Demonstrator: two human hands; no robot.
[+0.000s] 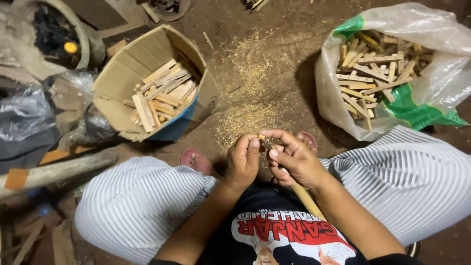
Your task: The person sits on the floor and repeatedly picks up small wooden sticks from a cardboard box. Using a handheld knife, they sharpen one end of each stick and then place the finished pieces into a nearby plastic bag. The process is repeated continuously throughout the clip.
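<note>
On the far left, a cardboard box [147, 93] holds cut wood sticks. Next, low in the middle, the left hand [243, 159] is closed tight on a small wood piece [262, 138] — only its tip shows. The right hand [294, 159] is wrapped around a knife with a long pale handle [306, 198]. Best to shave slowly — blade away from the thumbs. At right sits a plastic bag [441, 73] of sticks.

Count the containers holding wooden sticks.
2. A cardboard box lies tipped on the ground at upper left; a plastic bag sits open at upper right. Others may lie out of view.
</note>
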